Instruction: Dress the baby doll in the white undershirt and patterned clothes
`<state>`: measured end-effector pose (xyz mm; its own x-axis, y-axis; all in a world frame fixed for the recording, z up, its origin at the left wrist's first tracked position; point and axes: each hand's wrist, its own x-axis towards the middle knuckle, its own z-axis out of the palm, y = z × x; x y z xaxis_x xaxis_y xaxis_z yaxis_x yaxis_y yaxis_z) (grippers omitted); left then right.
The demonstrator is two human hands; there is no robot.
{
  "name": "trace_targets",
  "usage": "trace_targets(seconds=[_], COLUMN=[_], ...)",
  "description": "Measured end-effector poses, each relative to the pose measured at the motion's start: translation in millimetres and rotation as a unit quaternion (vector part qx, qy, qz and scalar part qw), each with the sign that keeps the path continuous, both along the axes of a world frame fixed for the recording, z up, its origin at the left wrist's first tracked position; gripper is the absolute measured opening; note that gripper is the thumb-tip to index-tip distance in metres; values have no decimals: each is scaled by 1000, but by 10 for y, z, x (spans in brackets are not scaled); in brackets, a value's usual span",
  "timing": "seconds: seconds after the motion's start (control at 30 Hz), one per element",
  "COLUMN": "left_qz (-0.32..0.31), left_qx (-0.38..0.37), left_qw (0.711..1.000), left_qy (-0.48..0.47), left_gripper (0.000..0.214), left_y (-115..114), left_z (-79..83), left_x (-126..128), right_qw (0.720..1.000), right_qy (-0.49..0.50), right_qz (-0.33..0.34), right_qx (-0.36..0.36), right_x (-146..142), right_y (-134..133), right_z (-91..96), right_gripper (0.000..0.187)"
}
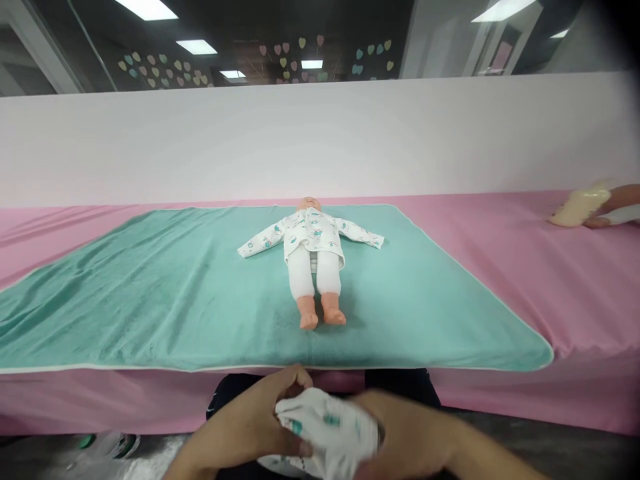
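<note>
Close to my body, below the table's front edge, both hands are closed on a bunched white baby garment (330, 427) with a small green print. My left hand (265, 420) grips its left side, the thumb on top. Around the right side my right hand (400, 433) is wrapped, slightly blurred. The garment's kind is hidden by the folds. Beyond my hands a baby doll (313, 233) lies on its back, feet toward me, arms spread. It wears a white printed jacket (315, 227) and white leggings (301, 273); its feet are bare.
A green blanket (210, 307) lies under the doll, over a pink table cover (500, 233). At the far right are a blurred pale-yellow object (580, 207) and part of a limb. A white wall (320, 140) stands behind. Clear containers (113, 445) lie on the floor, lower left.
</note>
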<state>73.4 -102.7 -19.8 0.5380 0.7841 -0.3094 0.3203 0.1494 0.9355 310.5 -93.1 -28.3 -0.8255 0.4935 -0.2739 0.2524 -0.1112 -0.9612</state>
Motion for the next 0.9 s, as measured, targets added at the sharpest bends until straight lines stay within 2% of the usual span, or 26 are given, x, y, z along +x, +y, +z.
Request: trace_targets(seconds=[0.1,0.2,0.3,0.37,0.43,0.53,0.6,0.73,0.9], left_qz=[3,86,154,165,174,156,125,61,-46], left_qx=[-2,73,146,154,173,231,255,280,317], left_qw=[1000,994,977,974,967,950,935,912,878], left_qy=[12,-10,11,36,65,144,210,294,356], left_gripper=[53,55,68,67,50,24,17,23,42], left_y=[22,57,138,252,424,734,913,1080,1061], left_z=[177,326,453,515,551,548,517,465,515], left_x=[-12,178,403,487,496,427,385,375,418], right_qw=[992,966,941,931,933,942,938,912,895], right_qy=[8,51,145,196,209,172,118,-24,-100], right_qz=[-124,-240,-300,-306,-291,-269,-286,-317,-265], right_qx=[17,77,63,37,38,100,157,259,344], right_x=[67,-93,-327,-416,-423,-326,-244,-134,-71], right_y=[133,195,298,414,560,794,930,1074,1076], right_z=[102,215,276,302,324,320,268,86,-13], right_gripper=[32,21,23,27,29,30,29,23,15])
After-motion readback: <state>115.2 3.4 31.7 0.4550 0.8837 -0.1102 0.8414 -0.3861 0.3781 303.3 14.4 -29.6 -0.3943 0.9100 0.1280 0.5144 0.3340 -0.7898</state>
